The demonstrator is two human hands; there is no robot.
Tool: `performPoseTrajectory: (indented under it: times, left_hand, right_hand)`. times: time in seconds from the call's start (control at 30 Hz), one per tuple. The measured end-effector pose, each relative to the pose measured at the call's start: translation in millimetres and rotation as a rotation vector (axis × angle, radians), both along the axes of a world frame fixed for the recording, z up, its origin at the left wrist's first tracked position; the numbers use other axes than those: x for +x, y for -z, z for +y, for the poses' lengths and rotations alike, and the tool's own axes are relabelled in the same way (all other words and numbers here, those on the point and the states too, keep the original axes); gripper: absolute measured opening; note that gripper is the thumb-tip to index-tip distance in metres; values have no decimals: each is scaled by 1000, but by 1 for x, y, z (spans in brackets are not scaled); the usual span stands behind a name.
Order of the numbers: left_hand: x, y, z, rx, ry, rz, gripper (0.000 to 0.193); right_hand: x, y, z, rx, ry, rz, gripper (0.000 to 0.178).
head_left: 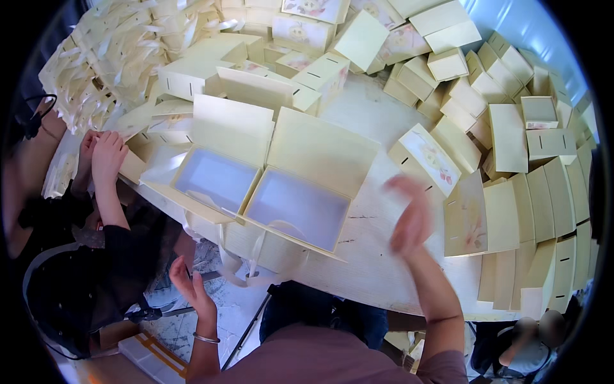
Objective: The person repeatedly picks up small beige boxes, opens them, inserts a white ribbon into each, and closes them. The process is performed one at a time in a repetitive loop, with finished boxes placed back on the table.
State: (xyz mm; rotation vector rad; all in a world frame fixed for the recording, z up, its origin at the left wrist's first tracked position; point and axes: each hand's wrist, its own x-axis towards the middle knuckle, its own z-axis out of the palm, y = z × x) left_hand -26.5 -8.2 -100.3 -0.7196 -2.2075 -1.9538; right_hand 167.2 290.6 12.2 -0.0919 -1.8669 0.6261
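Note:
Two cream gift boxes stand side by side on the table in front of me, lids raised: the left box (216, 180) and the right box (297, 208), both pale lilac inside. White ribbon (238, 259) hangs over their near edge. Below the table's front edge, my left hand (190, 286) is raised with its fingers apart and holds nothing. My right hand (410, 214) is above the table, to the right of the right box and apart from it. Motion smears its fingers, and no object shows in it. Nearest to it lies a closed box with a floral panel (427, 157).
Many cream boxes (508, 137) are piled and stacked along the right side. More boxes (307, 32) lie at the back. Ribboned pieces (121, 51) form a heap at the far left. A co-worker's hands (105, 150) are at the table's left edge. Another person (527, 349) is at lower right.

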Motion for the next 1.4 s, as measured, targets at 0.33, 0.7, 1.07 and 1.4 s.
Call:
performPoseTrajectory:
  times: [0.33, 0.7, 1.07, 1.4]
  left_hand:
    - [27, -143, 68, 760, 942, 89, 27]
    - [42, -244, 67, 1197, 1606, -446, 41]
    - [118, -239, 81, 1061, 1928, -1187, 30]
    - [192, -244, 61, 1277, 2080, -1600, 26]
  right_hand:
    - [-154, -21, 180, 449, 284, -840, 59]
    - [-191, -57, 172, 735, 304, -1284, 45]
    - [-72, -92, 185, -74, 498, -516, 55]
    - [72, -140, 41, -751, 206, -294, 44]
